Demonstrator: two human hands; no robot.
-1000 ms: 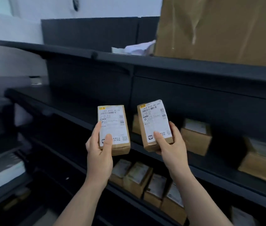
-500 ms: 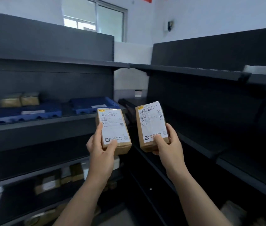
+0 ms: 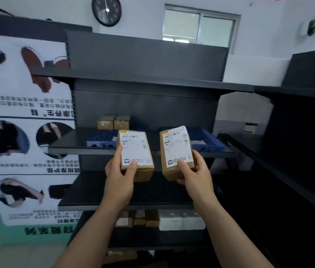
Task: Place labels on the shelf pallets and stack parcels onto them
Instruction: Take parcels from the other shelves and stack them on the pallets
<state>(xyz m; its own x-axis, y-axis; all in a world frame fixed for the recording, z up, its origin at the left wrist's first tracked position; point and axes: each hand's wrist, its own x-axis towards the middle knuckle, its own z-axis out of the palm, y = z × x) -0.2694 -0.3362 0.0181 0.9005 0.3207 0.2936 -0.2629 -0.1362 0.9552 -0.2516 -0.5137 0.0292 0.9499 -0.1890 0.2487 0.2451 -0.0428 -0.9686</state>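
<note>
My left hand (image 3: 119,180) grips a small brown parcel (image 3: 135,153) with a white shipping label, held upright in front of the dark shelf unit. My right hand (image 3: 193,171) grips a second labelled brown parcel (image 3: 176,151) beside it, a gap between the two. Behind them, on the middle shelf (image 3: 71,146), lie two blue plastic pallets: one on the left (image 3: 102,139), one on the right (image 3: 207,139). Two brown parcels (image 3: 113,122) sit at the back of the left pallet.
A poster (image 3: 21,122) covers the wall on the left. Another dark shelf unit (image 3: 298,151) juts in on the right. Lower shelves hold several small boxes (image 3: 133,219) and a white package (image 3: 181,221). A clock (image 3: 106,9) and window are above.
My view has swung left from the right-hand shelving to face the unit with the blue pallets. Both hands keep the same grip on their parcels, held out in front.
</note>
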